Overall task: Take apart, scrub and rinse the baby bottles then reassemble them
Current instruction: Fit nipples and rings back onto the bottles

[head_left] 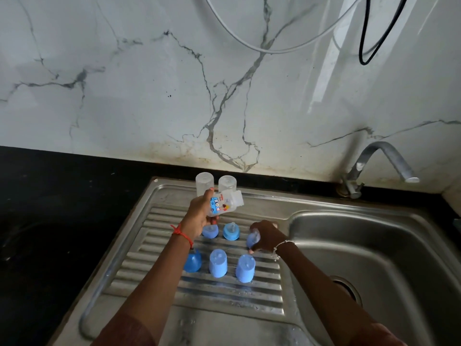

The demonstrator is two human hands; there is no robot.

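My left hand grips a clear baby bottle body with a blue cartoon print, tilted with its mouth to the right, above the steel drainboard. My right hand grips a blue collar with a teat at the drainboard's right side. Two more blue collars with teats stand behind my left wrist. Two clear bottle bodies stand upside down at the back. Three blue caps stand in the front row.
The sink basin lies to the right, with its drain partly hidden by my right forearm. A steel tap curves over the basin's back edge. Black countertop spreads to the left. Cables hang on the marble wall.
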